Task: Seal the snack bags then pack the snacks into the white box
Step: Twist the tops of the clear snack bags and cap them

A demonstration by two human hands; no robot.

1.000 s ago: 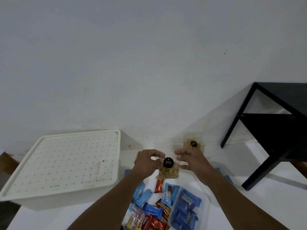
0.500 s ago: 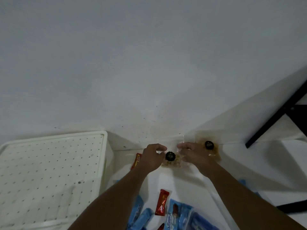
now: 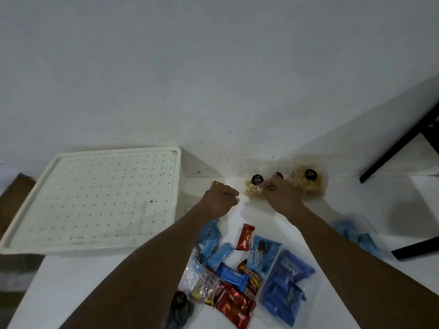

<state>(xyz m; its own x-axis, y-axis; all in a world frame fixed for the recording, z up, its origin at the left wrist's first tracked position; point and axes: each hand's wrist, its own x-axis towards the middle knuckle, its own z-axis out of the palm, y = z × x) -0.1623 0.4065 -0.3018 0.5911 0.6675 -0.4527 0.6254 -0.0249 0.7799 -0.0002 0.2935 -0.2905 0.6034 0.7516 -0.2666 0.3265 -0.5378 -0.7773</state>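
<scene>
The white box [image 3: 92,198], lid on, sits at nine o'clock. At twelve, the right hand [image 3: 282,195] pinches a clear nut bag [image 3: 253,187] standing against the wall; the left hand [image 3: 219,200] is fisted beside it, contact unclear.

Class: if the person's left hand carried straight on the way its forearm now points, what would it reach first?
Probably the small red packet just beyond the left hand, against the wall. Depth is hard to judge, so it might slip past and meet the wall.
</scene>
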